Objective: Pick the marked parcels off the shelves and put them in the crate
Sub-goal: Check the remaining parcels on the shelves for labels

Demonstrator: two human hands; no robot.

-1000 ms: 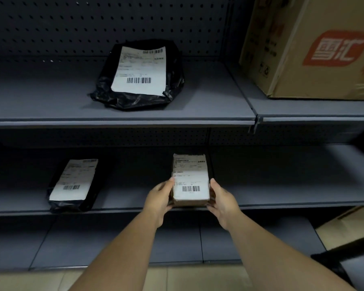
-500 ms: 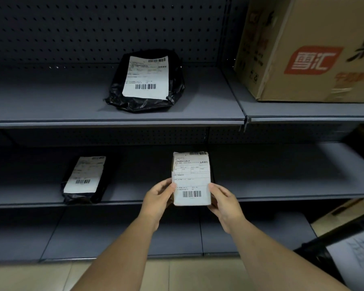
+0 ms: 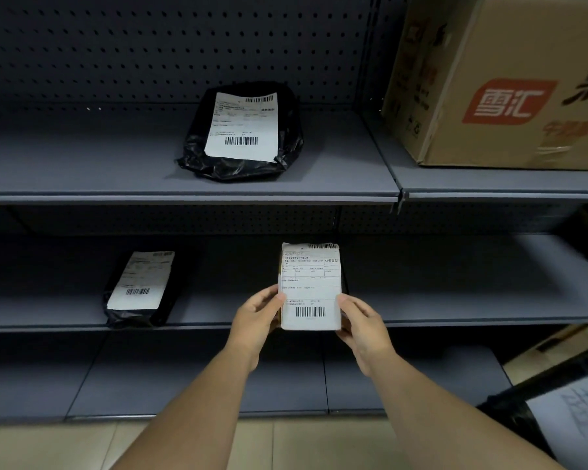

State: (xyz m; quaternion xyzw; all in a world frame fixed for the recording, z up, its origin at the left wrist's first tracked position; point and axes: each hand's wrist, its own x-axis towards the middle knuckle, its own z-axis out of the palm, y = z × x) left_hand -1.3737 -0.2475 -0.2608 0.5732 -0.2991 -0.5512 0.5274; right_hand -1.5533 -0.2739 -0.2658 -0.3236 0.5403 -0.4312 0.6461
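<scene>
My left hand (image 3: 257, 320) and right hand (image 3: 364, 325) clamped the parcel (image 3: 310, 286) upright, long axis vertical, barcode label facing me.

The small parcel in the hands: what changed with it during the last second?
Both hands, left hand and right hand, lifted the small labelled parcel off the middle shelf and tipped its label up toward the camera. The grip is unchanged. The two black bag parcels and the cardboard box stayed put.

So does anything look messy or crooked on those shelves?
A little. The black bag on the middle shelf lies slanted, and the upper bag is crumpled. The small parcel in both hands looks fine.
</scene>
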